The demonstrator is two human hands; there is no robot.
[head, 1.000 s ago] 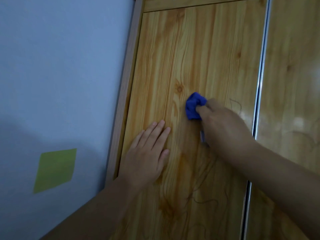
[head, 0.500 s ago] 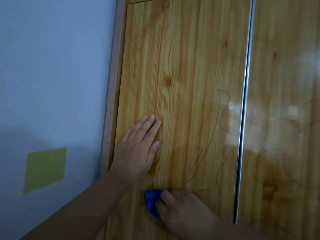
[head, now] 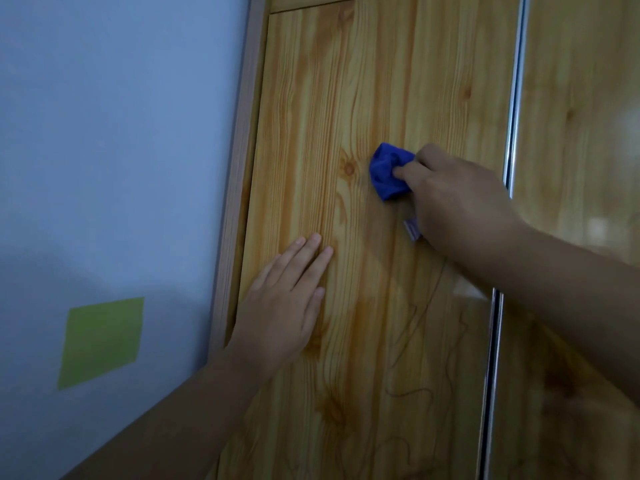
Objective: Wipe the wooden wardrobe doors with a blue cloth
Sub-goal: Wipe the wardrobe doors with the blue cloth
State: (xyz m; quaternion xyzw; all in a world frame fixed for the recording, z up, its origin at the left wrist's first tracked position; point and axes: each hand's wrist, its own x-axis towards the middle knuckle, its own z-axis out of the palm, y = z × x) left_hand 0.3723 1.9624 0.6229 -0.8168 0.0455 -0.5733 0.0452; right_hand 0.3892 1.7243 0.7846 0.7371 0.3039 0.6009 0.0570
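blue cloth (head: pixel 388 173), bunched in the right hand (head: pixel 457 199) at centre frame, presses the left wardrobe door (head: pixel 374 81) while the left hand (head: pixel 280 306) lies flat, fingers together, lower left; so small a wad could miss the pencil-like scribbles (head: pixel 426 348) below.
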